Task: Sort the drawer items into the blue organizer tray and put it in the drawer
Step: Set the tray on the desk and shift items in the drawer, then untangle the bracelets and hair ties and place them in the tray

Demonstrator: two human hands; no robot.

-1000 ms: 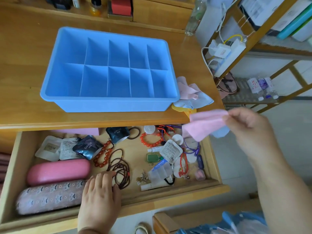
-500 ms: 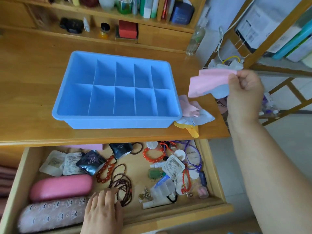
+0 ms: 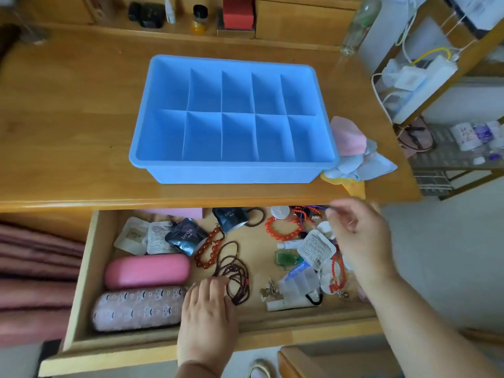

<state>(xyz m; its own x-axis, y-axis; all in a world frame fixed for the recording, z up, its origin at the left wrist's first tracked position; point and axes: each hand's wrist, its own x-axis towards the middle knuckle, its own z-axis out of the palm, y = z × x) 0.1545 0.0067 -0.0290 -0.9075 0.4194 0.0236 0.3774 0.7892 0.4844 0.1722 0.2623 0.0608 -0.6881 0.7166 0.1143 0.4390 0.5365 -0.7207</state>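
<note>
Head view: blue tray (image 3: 152,156) on tabletop (image 3: 68,118), every compartment bare; drawer (image 3: 81,268) full, unsorted. Left hand (image 3: 208,317) flat, empty; right hand (image 3: 357,241) blurred, grip unreadable.

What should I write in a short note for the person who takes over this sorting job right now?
Left hand: open, lying flat in the drawer beside the dark bead strings, holding nothing.
Right hand: over the drawer's right side, fingers loosely curled; blurred, so whether it has a grip on anything cannot be told.
Blue organizer tray: on the desktop, all compartments empty.
Cloths: piled beside the tray's right end.
Done: drawer open, tray set out.
Left: sort the cases, packets, bracelets and small items into the tray, then put the tray in the drawer.
</note>
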